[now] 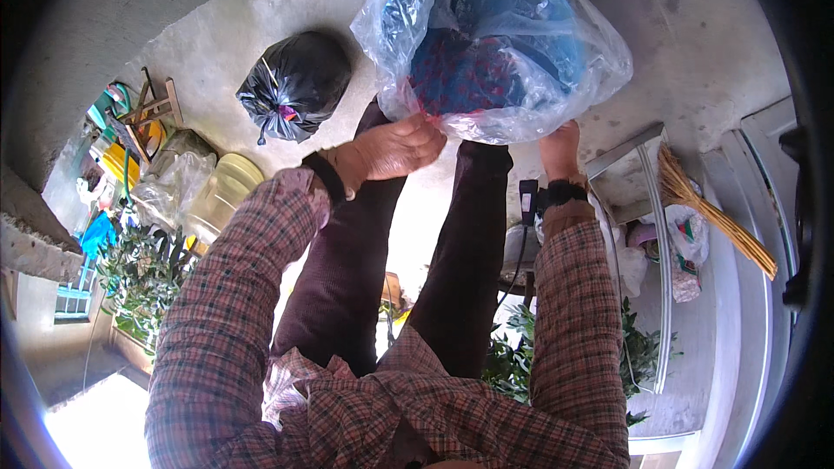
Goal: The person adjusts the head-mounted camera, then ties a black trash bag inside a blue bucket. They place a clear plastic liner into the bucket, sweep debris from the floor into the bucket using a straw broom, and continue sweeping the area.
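Note:
A clear plastic bag lines a round blue tub, its loose rim folded out over the edge. Dark blue material with red patches lies inside; what it is cannot be told. My left hand is at the near left edge of the bag, fingers curled and pinching the plastic there. At the near right edge, my right hand has its fingers against the bag's rim, partly hidden beneath it, so its grip is unclear.
A tied black plastic bag stands on the concrete floor to the left. Further left are a wooden stool and a yellowish clear plastic container. A straw broom leans at the right near a metal frame.

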`<state>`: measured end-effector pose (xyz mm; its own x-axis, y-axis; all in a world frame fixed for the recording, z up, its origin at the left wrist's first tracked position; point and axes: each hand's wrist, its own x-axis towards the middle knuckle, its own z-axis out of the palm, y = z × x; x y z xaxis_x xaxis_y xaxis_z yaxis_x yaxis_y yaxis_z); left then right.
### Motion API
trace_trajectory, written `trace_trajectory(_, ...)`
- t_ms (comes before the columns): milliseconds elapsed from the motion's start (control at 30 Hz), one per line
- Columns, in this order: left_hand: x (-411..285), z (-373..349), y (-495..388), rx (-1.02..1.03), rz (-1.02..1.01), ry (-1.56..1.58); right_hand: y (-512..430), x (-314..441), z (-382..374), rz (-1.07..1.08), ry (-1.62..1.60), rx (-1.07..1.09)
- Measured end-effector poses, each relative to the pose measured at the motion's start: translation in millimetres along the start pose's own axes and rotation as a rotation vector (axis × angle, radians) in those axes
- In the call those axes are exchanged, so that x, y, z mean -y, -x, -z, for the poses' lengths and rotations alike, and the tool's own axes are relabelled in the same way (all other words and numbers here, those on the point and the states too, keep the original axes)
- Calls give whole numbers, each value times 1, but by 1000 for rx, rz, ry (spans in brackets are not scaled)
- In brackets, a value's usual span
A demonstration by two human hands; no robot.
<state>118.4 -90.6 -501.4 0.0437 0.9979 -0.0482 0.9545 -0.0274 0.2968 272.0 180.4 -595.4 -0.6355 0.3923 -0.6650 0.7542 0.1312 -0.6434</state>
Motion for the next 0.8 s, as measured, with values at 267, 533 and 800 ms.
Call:
trace_trajectory(267, 9, -17, 42, 262, 49, 124, -29, -35, -14, -52, -77, -82)
trace_trajectory(533, -6, 14, 13, -447, 1444, 794, 19, 64, 9, -560, -889, -300)
trace_trajectory(800, 50, -41, 42, -511, 1890, 1051, 46, 93, -28, -233, -602, -218)
